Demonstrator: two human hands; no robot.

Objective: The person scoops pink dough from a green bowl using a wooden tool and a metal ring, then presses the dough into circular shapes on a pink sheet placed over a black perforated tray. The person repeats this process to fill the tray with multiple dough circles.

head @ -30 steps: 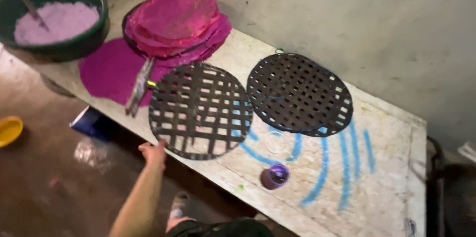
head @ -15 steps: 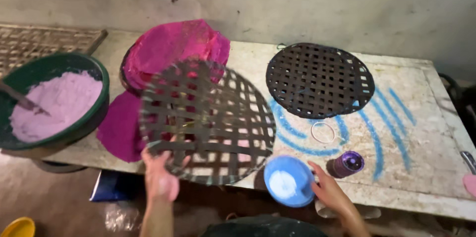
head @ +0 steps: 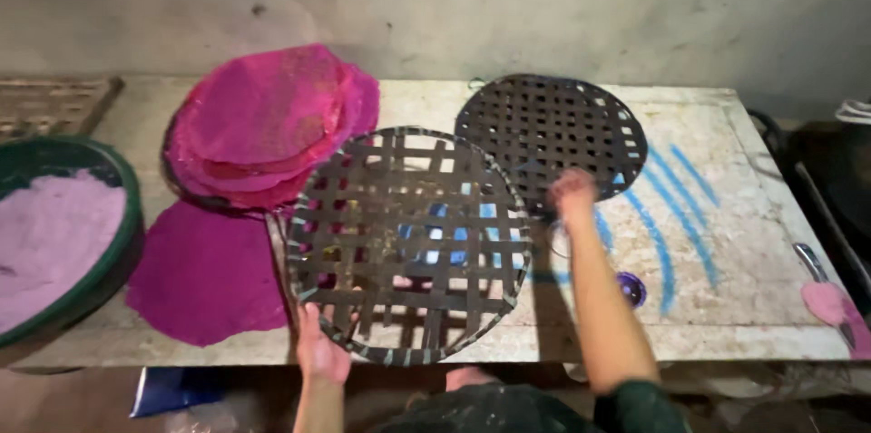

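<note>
My left hand (head: 319, 349) grips the near rim of a round woven lattice tray (head: 408, 243) and holds it tilted up over the stone table (head: 726, 297). My right hand (head: 573, 194) reaches out beside the tray's right edge, near a second dark woven tray (head: 552, 136) lying flat further back; it is blurred and I cannot tell what it holds. A small purple cup (head: 631, 288) stands on the table right of my right forearm, among blue painted streaks (head: 671, 215).
A stack of magenta round sheets (head: 268, 125) lies at back left, with one dark magenta sheet (head: 204, 274) flat on the table. A green basin (head: 118, 243) of pale purple powder sits far left. A pink-handled tool (head: 830, 292) lies at far right.
The blue round lid my right hand held is gone from view; that hand has moved forward over the table. The lattice tray has shifted right and is raised. The camera has swung right.
</note>
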